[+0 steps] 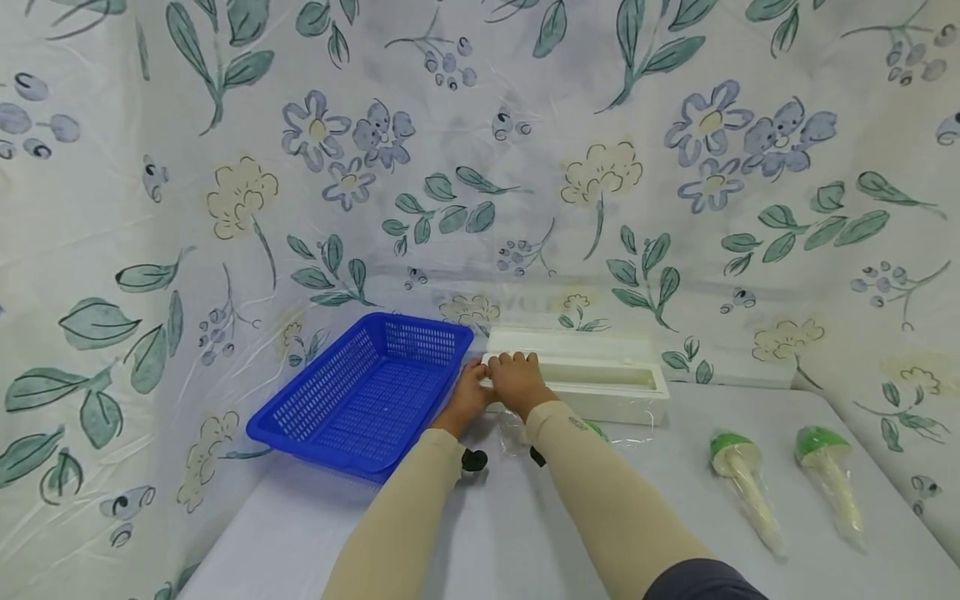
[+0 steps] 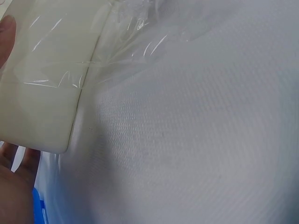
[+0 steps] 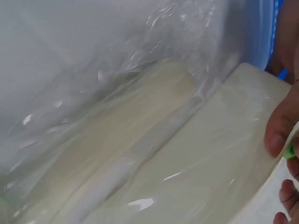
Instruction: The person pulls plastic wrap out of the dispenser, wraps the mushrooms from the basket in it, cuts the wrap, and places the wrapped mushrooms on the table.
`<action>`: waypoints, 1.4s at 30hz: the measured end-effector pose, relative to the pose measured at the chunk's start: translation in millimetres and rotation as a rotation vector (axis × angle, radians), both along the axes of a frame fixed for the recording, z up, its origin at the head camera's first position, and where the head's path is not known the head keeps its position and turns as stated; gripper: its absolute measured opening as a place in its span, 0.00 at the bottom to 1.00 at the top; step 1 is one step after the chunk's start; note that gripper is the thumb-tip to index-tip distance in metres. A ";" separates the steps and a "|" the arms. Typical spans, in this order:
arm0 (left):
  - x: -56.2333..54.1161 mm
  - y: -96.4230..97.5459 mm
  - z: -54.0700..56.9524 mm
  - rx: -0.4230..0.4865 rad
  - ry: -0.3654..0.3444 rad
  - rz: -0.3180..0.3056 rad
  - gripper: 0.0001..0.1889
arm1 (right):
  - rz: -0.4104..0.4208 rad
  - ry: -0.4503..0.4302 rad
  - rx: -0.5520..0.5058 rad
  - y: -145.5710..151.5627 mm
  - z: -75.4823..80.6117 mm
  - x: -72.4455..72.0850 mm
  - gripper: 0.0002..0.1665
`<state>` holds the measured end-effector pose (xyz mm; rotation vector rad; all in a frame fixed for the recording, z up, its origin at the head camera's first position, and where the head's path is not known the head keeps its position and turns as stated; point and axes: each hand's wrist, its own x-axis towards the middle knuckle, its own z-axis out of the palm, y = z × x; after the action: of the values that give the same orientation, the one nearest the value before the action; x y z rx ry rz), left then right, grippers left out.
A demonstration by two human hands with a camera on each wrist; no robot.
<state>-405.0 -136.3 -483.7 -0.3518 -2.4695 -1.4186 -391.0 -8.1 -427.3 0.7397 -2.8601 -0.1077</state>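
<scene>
A long white box (image 1: 609,404) with its lid (image 1: 577,343) raised at the back stands on the table. My left hand (image 1: 468,396) grips its left end, the fingers bent behind that end in the left wrist view. My right hand (image 1: 519,382) reaches over the same end, fingers curled over the rim. In the right wrist view, a thumb (image 3: 279,128) lies on the rim beside a small bright green piece (image 3: 290,151), mostly hidden by fingers. Before the box lies a cream-coloured, rod-like thing (image 3: 121,135) in clear plastic; a green part (image 1: 597,430) shows past my right sleeve.
A blue perforated basket (image 1: 352,454) stands left of the box, close to my left hand. Two plastic-wrapped, mushroom-shaped things with green tops, one nearer (image 1: 742,475) and one farther right (image 1: 834,475), lie on the white table (image 1: 495,542). A patterned cloth (image 1: 570,250) hangs behind.
</scene>
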 end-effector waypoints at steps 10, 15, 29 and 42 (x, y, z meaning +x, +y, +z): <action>-1.9 4.1 -0.9 0.031 -0.134 0.068 0.17 | 0.051 0.019 0.046 23.5 2.2 1.3 0.18; 0.2 6.8 0.0 0.022 -0.184 0.084 0.19 | 0.073 -0.002 0.004 36.0 0.5 0.7 0.14; 0.2 5.9 -0.3 0.052 -0.166 0.069 0.20 | 0.100 -0.076 -0.110 81.5 -6.9 -5.4 0.03; -0.2 9.1 -0.7 0.059 -0.164 0.069 0.20 | 0.125 -0.056 -0.149 136.5 -8.7 -0.9 0.06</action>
<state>-405.2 -127.2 -484.4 -0.1419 -2.5330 -1.5446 -391.9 128.4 -436.0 0.9004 -2.8257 0.1435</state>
